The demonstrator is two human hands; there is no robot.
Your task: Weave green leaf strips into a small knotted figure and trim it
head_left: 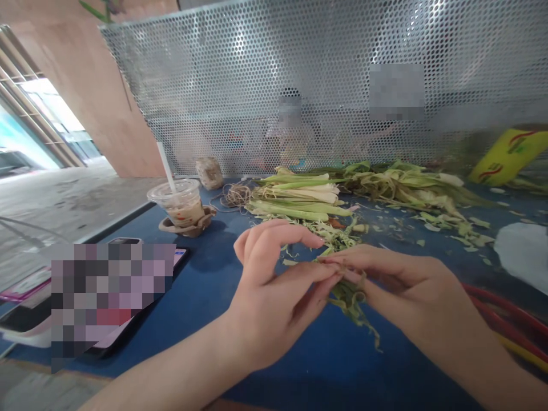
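Near the middle of the view, my left hand point(274, 302) pinches a leafy green piece point(353, 302) between thumb and fingers, its index finger arched above. My right hand point(411, 285) closes on the same piece from the right, the fingertips of both hands meeting. Curled, wilted leaf ends hang below the fingers. Just beyond the hands lie green scraps point(342, 237) on the blue table point(214, 297). Behind them is a bundle of pale green stalks point(299, 197), with tangled twine point(237, 195) at its left end.
A plastic cup with a straw point(182, 202) stands in a cardboard holder point(188, 227) at left. Nearer is a tablet-like device point(182, 257), partly blurred out. Leaf husks point(406, 182), a yellow packet point(511, 154) and red cables point(505, 308) lie right. Perforated metal point(214, 74) rises behind, a person beyond.
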